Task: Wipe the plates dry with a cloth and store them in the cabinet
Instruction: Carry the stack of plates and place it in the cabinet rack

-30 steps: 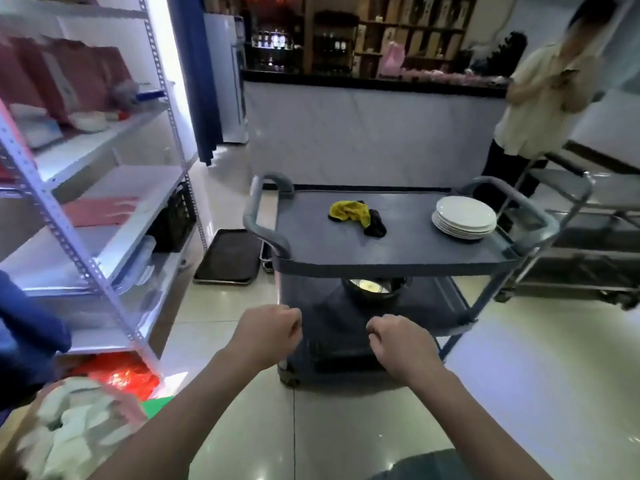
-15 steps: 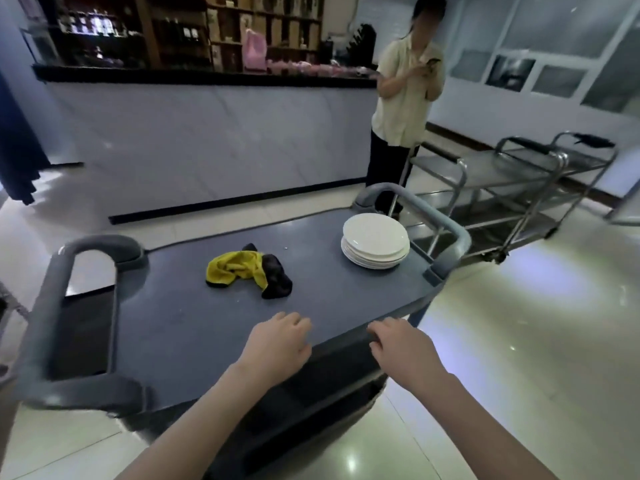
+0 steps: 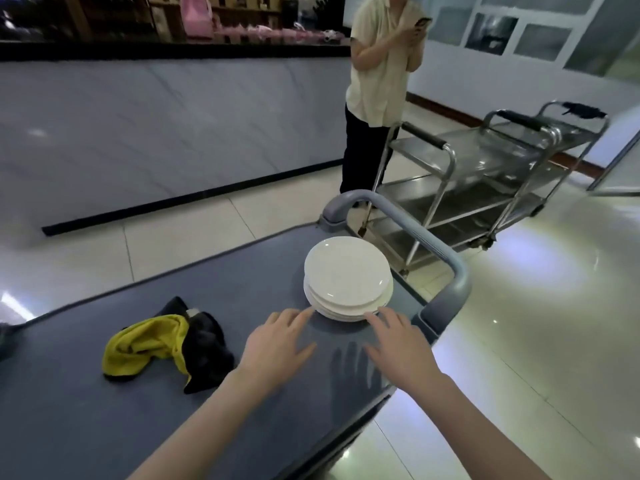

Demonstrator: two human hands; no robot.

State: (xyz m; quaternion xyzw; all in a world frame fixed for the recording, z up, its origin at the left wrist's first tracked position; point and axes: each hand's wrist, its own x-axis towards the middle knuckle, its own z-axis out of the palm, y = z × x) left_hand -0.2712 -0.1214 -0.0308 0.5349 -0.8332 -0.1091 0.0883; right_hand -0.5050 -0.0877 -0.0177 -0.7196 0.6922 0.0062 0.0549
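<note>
On cart (image 3: 86, 410) | plate stack (image 3: 348, 275), count unclear | left hand (image 3: 277, 344), right hand (image 3: 398, 348): grip wide

Left hand (image 3: 273, 344) by plates (image 3: 348, 277) (on cart (image 3: 242, 278))

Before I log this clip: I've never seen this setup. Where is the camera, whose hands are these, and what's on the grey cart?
There is no machine here: a person wears one wide-angle camera on the head, so the single picture looks forward and down at that person's own hands. The left hand and right hand are both open with fingers spread, reaching to the near edge of a stack of white plates on the grey cart; neither holds anything, and whether the fingertips touch the stack I cannot tell. A crumpled yellow and black cloth lies to the left of the hands. Behind the cart stands another person holding a phone, beside steel trolleys.
</note>
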